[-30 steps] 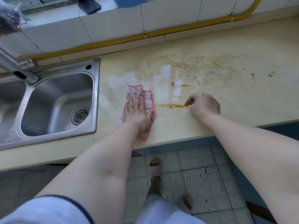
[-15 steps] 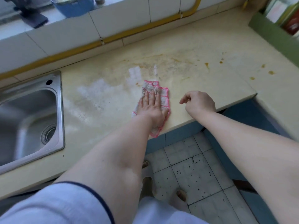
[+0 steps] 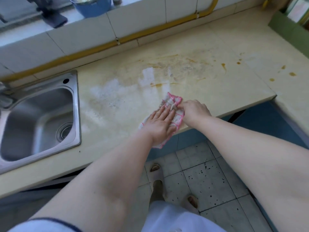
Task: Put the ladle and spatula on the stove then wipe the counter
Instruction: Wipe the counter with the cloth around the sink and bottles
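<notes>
Your left hand (image 3: 160,124) lay flat, fingers spread, pressing the cloth (image 3: 173,104) down at the counter's (image 3: 117,101) front edge, with a corner of the cloth hanging over that edge. Your right hand (image 3: 194,109) pinched the cloth's bunched far end. Left of you, bare counter ran to the sink (image 3: 40,118) rim. Beyond the cloth, orange stains (image 3: 167,64) spread toward the yellow pipe (image 3: 103,47) along the tiled wall.

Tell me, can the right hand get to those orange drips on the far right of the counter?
Probably yes. The right hand is pinching the cloth beside the left hand, and only bare counter lies between it and the orange drips.
</notes>
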`<move>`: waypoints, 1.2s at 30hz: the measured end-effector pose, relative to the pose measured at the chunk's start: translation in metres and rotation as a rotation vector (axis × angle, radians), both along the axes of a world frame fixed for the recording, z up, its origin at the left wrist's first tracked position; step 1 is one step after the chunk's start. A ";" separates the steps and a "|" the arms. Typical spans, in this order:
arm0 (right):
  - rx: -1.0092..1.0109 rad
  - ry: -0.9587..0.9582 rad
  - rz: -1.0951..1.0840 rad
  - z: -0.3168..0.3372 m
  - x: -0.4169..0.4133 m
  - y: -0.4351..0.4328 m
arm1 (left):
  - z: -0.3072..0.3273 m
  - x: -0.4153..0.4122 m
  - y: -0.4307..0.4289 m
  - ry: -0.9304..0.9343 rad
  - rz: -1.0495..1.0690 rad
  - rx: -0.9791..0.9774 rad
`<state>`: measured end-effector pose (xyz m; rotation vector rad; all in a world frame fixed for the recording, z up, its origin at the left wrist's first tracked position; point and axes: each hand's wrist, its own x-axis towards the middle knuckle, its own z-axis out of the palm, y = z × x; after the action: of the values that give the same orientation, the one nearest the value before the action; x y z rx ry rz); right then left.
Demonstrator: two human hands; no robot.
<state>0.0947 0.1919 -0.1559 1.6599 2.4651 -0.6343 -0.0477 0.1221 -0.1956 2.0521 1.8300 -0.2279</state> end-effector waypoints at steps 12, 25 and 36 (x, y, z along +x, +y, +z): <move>0.039 0.067 -0.075 0.016 -0.021 -0.006 | 0.020 -0.063 -0.037 -0.239 0.627 0.189; 0.006 0.187 -0.057 0.010 -0.078 0.013 | 0.046 -0.102 0.020 -0.942 1.381 0.350; 0.035 -0.171 0.396 -0.040 -0.132 0.028 | 0.038 -0.137 0.066 -0.774 1.175 0.444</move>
<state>-0.0369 0.2199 -0.1958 1.1272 2.5785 -0.3818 -0.1849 0.1881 -0.1571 0.6984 2.2203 1.1646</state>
